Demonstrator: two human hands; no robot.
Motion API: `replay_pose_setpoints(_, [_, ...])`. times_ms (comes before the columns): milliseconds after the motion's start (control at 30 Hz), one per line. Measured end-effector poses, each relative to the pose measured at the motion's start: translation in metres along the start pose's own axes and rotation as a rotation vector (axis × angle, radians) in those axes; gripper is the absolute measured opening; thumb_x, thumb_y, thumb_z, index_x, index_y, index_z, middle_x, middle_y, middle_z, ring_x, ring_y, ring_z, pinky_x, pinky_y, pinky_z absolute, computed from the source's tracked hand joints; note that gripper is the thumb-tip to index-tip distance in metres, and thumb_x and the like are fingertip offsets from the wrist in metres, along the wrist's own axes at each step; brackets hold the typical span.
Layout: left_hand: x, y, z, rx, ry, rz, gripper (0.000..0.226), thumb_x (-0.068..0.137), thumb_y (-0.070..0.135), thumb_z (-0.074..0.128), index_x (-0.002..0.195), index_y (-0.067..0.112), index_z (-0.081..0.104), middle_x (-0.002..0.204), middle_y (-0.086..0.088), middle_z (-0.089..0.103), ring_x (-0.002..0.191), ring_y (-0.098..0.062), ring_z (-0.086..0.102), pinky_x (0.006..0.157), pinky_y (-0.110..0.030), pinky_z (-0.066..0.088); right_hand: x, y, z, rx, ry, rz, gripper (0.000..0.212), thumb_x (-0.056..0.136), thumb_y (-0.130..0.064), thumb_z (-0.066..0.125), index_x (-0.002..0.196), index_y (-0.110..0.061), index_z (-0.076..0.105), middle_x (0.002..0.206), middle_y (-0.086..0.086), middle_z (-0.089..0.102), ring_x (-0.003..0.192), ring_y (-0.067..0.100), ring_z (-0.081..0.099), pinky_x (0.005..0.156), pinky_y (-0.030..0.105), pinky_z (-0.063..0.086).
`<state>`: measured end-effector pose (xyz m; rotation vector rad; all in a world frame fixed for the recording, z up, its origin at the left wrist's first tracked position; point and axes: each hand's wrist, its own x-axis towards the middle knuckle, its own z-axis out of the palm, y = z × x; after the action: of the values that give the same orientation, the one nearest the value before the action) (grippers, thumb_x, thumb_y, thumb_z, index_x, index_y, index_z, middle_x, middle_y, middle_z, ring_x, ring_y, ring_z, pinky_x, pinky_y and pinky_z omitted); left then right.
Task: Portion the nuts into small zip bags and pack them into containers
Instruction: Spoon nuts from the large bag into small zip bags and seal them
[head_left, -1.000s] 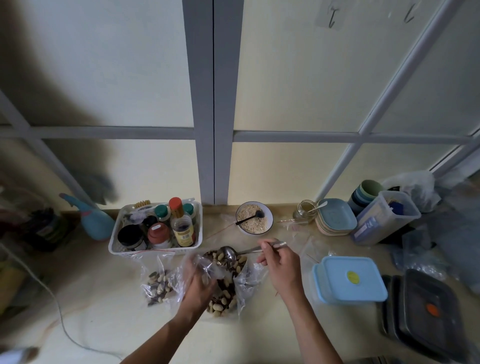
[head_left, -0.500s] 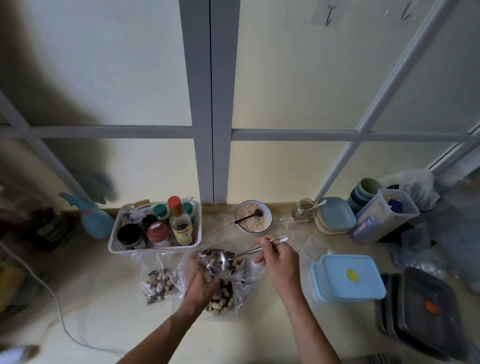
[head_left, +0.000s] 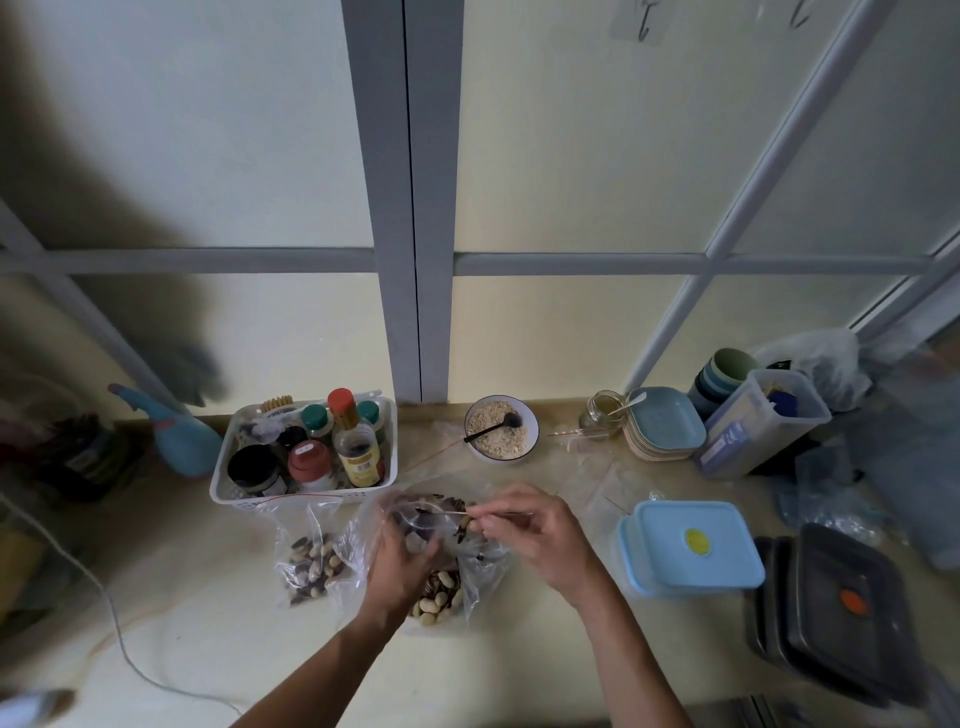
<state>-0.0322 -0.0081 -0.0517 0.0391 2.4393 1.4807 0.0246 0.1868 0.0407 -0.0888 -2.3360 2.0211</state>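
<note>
Left hand (head_left: 402, 558) grips small bag (head_left: 415, 525) over nut bag (head_left: 441, 592). Right hand (head_left: 540, 535), at 3 o'clock, pinches spoon (head_left: 452, 513) tipped into it.

Both forearms come in from the near edge, converging mid-scene. Left hand (head_left: 402, 564) — fingers curled, gripping clear plastic, back of hand up. Right hand (head_left: 537, 538) just right of it — thumb and fingers pinching a thin metal handle, pointing left.
</note>
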Motion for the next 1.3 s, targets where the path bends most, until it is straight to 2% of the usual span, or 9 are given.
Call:
replay_pose_setpoints(300, [-0.004,0.004,-0.003,0.005,0.019,-0.023,0.06,0.09,0.043,0.07,0.137,0.025,0.037,0.126,0.0,0.059,0.113,-0.02,0.058,0.092,-0.035,0.047,-0.001,-0.003,-0.014,0.086,0.096,-0.024,0.014,0.079,-0.002,0.068,0.082,-0.006,0.081,0.097,0.012,0.072,0.099,0.027,0.07,0.088,0.035,0.056])
replay_pose_setpoints(467, [-0.008,0.006,-0.005,-0.073,-0.006,-0.001,0.055,0.095,0.033,0.067,0.139,0.025,0.037,0.131,0.004,0.045,0.104,-0.007,0.056,0.071,-0.012,0.05,-0.003,0.0,-0.014,0.124,0.241,-0.034,0.015,0.089,-0.004,0.064,0.087,-0.007,0.079,0.086,0.014,0.074,0.085,0.03,0.072,0.078,0.04,0.059])
replay_pose_setpoints(567, [-0.008,0.0,-0.007,-0.111,0.001,0.023,0.023,0.095,0.033,0.065,0.114,0.041,0.053,0.126,0.019,0.046,0.104,-0.017,0.061,0.076,-0.036,0.062,-0.003,0.01,-0.01,-0.009,0.529,0.033,0.014,0.1,-0.016,0.063,0.094,-0.019,0.076,0.072,0.004,0.076,0.071,0.02,0.075,0.07,0.037,0.061])
replay_pose_setpoints(633, [-0.007,-0.004,-0.006,-0.115,-0.002,0.032,0.014,0.097,0.024,0.062,0.101,0.037,0.06,0.116,0.003,0.057,0.099,-0.025,0.065,0.073,-0.036,0.062,-0.004,0.021,-0.008,-0.161,0.64,-0.008,0.012,0.1,-0.019,0.063,0.094,-0.024,0.073,0.069,-0.004,0.075,0.065,0.012,0.073,0.066,0.037,0.061])
replay_pose_setpoints(800, [-0.01,0.014,-0.008,-0.161,0.054,0.061,0.012,0.095,0.004,0.062,0.1,0.015,0.061,0.104,-0.006,0.062,0.088,-0.004,0.065,0.063,-0.02,0.057,-0.007,0.041,0.011,-0.328,0.505,0.052,0.017,0.101,-0.02,0.062,0.086,-0.026,0.068,0.071,-0.006,0.072,0.066,0.006,0.072,0.068,0.039,0.062])
replay_pose_setpoints(933, [-0.012,0.021,-0.011,-0.191,0.032,0.029,0.06,0.09,-0.002,0.064,0.112,0.048,0.039,0.109,-0.001,0.057,0.096,-0.025,0.066,0.064,-0.027,0.06,-0.006,0.051,0.032,-0.334,0.383,0.105,0.016,0.104,-0.02,0.057,0.092,-0.016,0.067,0.081,0.0,0.072,0.069,0.002,0.072,0.068,0.031,0.062])
replay_pose_setpoints(1033, [-0.012,0.011,-0.012,-0.029,0.064,0.002,0.079,0.088,0.014,0.068,0.141,0.047,0.02,0.124,-0.003,0.056,0.1,-0.024,0.067,0.076,-0.036,0.061,-0.003,0.061,0.028,-0.386,0.445,0.115,0.016,0.104,-0.015,0.055,0.094,-0.012,0.067,0.088,0.006,0.069,0.073,-0.001,0.07,0.064,0.011,0.052])
replay_pose_setpoints(1133, [-0.014,0.008,-0.012,0.101,0.108,-0.077,0.058,0.094,0.018,0.063,0.143,0.017,0.032,0.117,-0.002,0.058,0.094,-0.012,0.058,0.073,-0.028,0.044,0.002,0.07,0.015,-0.498,0.527,0.1,0.015,0.102,-0.019,0.058,0.096,-0.014,0.071,0.087,0.0,0.065,0.073,0.008,0.068,0.07,0.024,0.056])
replay_pose_setpoints(1300, [-0.015,0.027,-0.012,0.028,0.017,-0.025,0.031,0.099,0.015,0.059,0.113,0.037,0.043,0.1,0.006,0.059,0.079,-0.013,0.064,0.058,-0.015,0.045,0.008,0.07,0.015,-0.6,0.404,0.115,0.018,0.098,-0.028,0.065,0.098,-0.015,0.076,0.1,-0.004,0.055,0.091,0.011,0.061,0.087,0.02,0.048])
